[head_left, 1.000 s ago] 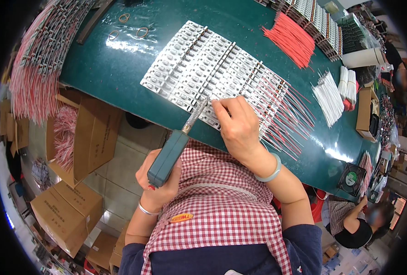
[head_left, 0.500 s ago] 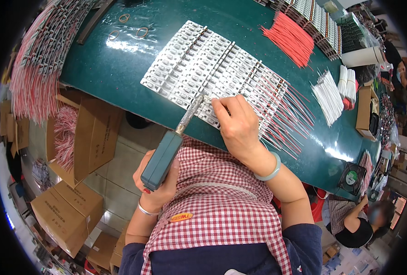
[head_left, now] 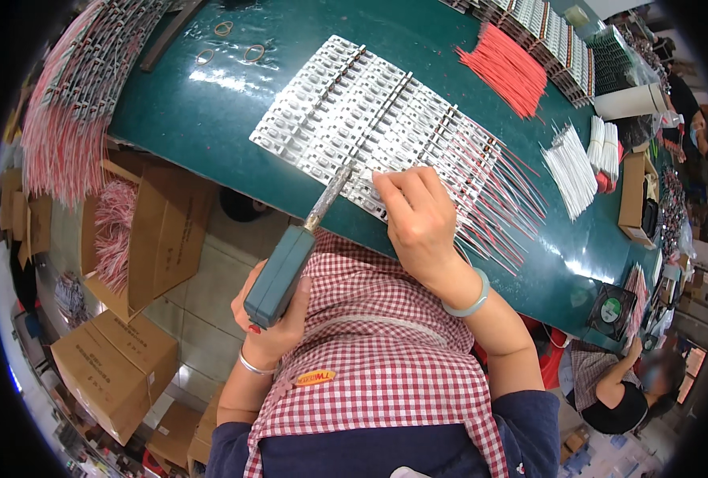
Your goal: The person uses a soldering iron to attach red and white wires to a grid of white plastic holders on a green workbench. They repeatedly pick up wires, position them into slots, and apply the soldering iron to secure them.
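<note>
My left hand (head_left: 278, 331) is wrapped round the green body of a soldering gun (head_left: 280, 271). Its long metal tip points away from me and meets the near edge of a panel of small white circuit boards (head_left: 310, 107). Just right of the tip, my right hand (head_left: 419, 223) hovers low over the panel with thumb and forefinger pinched. Whatever it pinches is too small to make out. Thin red and white wires (head_left: 501, 203) fan out from the boards at the panel's right end, while the boards by the tip show no wires.
Loose red wires (head_left: 504, 70) and white wires (head_left: 570, 171) lie farther right on the green table (head_left: 210, 151). Wired boards (head_left: 83, 88) hang over its left edge. Cardboard boxes (head_left: 170, 231) stand on the floor at left. A small fan (head_left: 611, 309) and another person (head_left: 621, 382) are at right.
The gun's tip and my right hand have shifted slightly to the right along the panel's near edge. The pinch of my right hand stays closed, and the whole view has moved a little.
</note>
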`<act>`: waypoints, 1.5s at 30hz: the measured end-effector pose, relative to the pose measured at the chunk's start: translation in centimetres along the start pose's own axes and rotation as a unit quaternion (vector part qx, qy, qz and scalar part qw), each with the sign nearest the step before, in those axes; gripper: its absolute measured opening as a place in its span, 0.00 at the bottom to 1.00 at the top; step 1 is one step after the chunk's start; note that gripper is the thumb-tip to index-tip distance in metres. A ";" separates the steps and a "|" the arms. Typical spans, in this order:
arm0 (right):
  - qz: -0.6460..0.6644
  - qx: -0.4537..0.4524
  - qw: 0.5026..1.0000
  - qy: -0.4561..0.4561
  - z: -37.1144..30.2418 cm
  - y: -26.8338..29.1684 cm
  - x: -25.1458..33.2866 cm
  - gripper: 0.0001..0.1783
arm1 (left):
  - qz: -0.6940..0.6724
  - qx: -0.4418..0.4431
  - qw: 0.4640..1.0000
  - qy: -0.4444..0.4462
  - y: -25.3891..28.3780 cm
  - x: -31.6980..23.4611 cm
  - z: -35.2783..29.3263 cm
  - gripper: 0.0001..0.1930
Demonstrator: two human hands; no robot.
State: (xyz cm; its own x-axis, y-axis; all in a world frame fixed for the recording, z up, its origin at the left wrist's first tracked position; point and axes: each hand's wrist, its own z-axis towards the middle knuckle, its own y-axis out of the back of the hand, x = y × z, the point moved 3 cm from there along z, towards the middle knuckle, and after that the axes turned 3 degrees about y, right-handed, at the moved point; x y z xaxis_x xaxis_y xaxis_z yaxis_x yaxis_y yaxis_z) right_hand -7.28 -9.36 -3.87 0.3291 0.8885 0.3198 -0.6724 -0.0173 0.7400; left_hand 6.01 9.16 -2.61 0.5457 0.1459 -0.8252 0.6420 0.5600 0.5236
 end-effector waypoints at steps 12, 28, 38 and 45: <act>0.000 0.024 1.000 0.003 -0.7 -0.7 0.0 0.18 | -0.014 0.017 1.000 0.003 -0.2 -0.1 0.0 0.10; -0.019 0.040 0.999 0.001 -0.3 -0.5 0.4 0.18 | -0.001 0.003 1.000 0.000 -0.4 -0.3 0.0 0.09; -0.017 0.040 0.999 -0.002 -0.4 -0.6 0.4 0.18 | 0.008 0.011 1.000 -0.006 -0.1 -0.2 -0.2 0.10; -0.019 0.040 0.999 0.002 -0.5 -0.7 0.4 0.18 | 0.006 0.009 1.000 -0.009 -0.7 0.0 -0.1 0.08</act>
State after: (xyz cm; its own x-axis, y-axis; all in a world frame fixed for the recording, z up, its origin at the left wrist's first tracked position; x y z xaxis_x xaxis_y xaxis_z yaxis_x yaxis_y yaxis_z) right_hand -7.03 -8.82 -4.51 0.3515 0.8907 0.2883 -0.6045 -0.0193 0.7964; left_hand 5.58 8.83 -3.01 0.5631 0.1385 -0.8147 0.6443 0.5436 0.5379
